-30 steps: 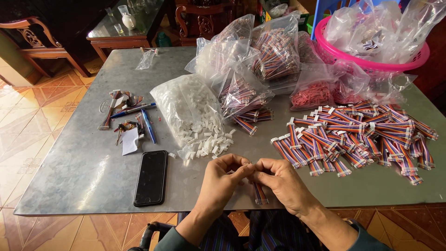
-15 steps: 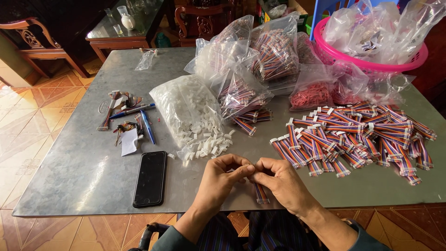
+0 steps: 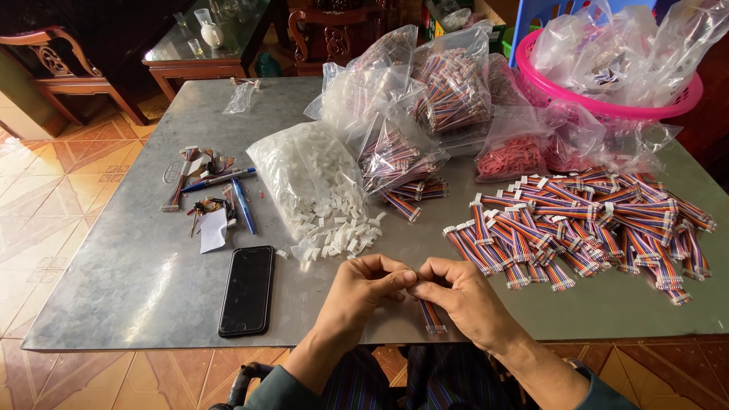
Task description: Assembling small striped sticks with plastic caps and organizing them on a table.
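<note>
Ribbon cable (image 3: 431, 315) pinched by L hand (image 3: 363, 287) + R hand (image 3: 460, 294) | clear bag (image 3: 304, 178): white connectors | pink basket (image 3: 607, 106): bags

I have one view only — the head camera, worn high and tilted down and forward over the table (image 3: 114, 304). It sits close to my hands at the near edge, with chairs and floor beyond.
</note>
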